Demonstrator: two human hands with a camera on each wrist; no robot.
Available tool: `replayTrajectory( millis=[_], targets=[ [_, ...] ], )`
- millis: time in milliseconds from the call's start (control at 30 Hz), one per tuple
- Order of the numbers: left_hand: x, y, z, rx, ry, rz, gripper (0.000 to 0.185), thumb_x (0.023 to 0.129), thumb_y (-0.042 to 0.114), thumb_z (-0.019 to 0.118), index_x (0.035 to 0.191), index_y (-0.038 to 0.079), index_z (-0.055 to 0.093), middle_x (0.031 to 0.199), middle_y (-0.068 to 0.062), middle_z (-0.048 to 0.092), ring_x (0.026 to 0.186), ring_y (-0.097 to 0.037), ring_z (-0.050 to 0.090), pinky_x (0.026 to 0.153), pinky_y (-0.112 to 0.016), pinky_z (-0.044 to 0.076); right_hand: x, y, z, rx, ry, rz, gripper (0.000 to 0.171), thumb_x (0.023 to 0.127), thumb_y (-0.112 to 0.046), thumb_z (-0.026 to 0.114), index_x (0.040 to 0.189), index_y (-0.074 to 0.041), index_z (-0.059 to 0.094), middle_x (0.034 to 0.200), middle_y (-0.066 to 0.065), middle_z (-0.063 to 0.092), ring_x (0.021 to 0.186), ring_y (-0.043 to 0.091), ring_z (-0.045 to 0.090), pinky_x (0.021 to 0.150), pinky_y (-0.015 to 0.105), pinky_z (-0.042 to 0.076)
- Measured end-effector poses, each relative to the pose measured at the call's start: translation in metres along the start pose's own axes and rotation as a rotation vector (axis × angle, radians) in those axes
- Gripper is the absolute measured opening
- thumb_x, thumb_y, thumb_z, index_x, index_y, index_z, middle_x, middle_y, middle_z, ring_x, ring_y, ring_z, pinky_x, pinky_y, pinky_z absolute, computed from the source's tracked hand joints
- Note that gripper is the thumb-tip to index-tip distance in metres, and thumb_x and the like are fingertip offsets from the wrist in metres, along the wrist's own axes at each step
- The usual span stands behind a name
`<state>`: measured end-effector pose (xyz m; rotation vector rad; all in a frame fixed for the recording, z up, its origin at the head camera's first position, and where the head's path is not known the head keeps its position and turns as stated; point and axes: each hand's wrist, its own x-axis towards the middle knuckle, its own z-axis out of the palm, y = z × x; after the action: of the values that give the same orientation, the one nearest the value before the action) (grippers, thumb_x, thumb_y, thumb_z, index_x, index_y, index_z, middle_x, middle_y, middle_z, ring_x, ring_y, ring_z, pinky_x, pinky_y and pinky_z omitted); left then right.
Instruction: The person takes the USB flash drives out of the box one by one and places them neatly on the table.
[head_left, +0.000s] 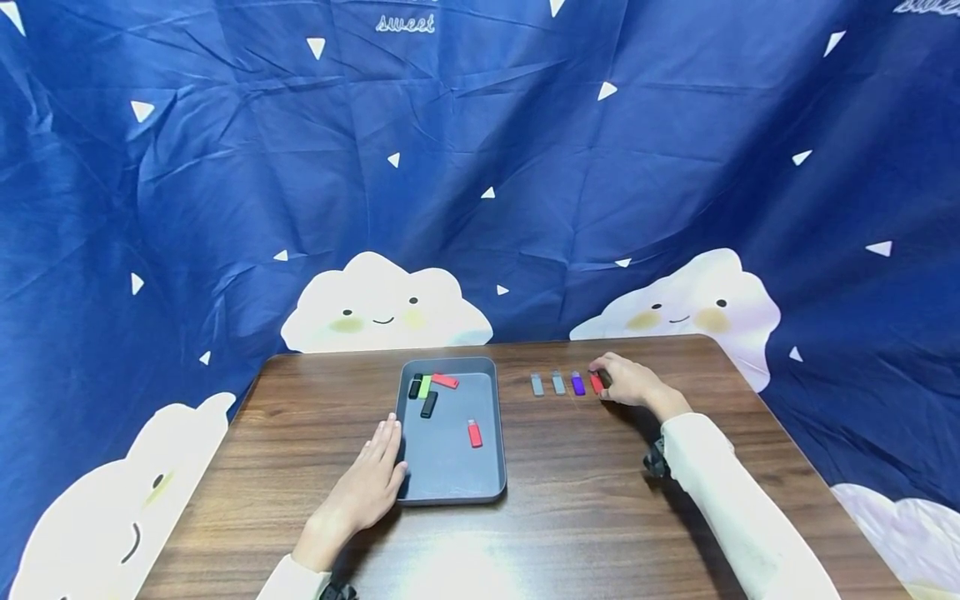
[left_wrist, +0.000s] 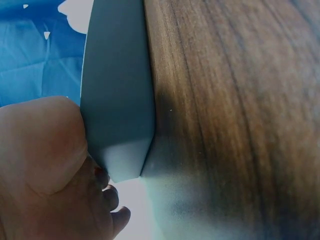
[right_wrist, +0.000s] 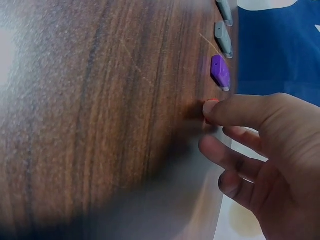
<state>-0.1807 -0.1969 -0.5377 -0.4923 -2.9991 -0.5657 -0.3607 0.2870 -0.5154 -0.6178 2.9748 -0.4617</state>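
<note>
Head cam: right hand [head_left: 628, 382] pinches red stick [head_left: 596, 383]; left hand [head_left: 369, 483] flat vs tray [head_left: 491, 467].

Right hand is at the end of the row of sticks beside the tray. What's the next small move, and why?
Probably let go of the red stick and lift the right hand clear. Its fingertips lie on that stick, which sits on the table in line after the purple stick. The left hand rests flat against the tray, steadying it.
</note>
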Motion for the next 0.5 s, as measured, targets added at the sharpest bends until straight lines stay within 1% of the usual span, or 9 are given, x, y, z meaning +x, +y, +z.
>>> replayTrajectory(
  millis=[133,333,500],
  targets=[
    [-0.001,0.003,-0.003,0.019,-0.037,-0.025,0.064,0.113,0.021,0.049,0.165,-0.009,0.026,0.176,-0.025,0.020,0.163,-0.043,0.024,0.131,-0.060,0.027,-0.002,-0.002,-0.002,-0.009,0.014,0.000,0.053,0.085,-0.014,0.082,0.134,-0.002,0.069,0.137,0.019,0.064,0.124,0.042,0.067,0.103,0.062,0.055],
    [-0.001,0.004,-0.003,0.030,-0.035,-0.028,0.064,0.113,0.023,0.048,0.165,-0.009,0.026,0.176,-0.025,0.020,0.163,-0.043,0.023,0.132,-0.060,0.027,-0.003,-0.011,-0.010,-0.014,0.047,0.005,0.042,0.092,-0.017,0.078,0.132,-0.006,0.071,0.134,0.014,0.066,0.122,0.040,0.068,0.101,0.064,0.055],
    [-0.001,0.003,-0.002,0.036,-0.037,-0.028,0.064,0.114,0.023,0.048,0.165,-0.008,0.026,0.176,-0.024,0.020,0.164,-0.043,0.022,0.132,-0.060,0.025,-0.005,-0.023,-0.017,-0.014,0.067,-0.008,0.035,0.093,-0.017,0.075,0.128,-0.008,0.073,0.128,0.010,0.070,0.115,0.036,0.071,0.096,0.062,0.057]
  ],
)
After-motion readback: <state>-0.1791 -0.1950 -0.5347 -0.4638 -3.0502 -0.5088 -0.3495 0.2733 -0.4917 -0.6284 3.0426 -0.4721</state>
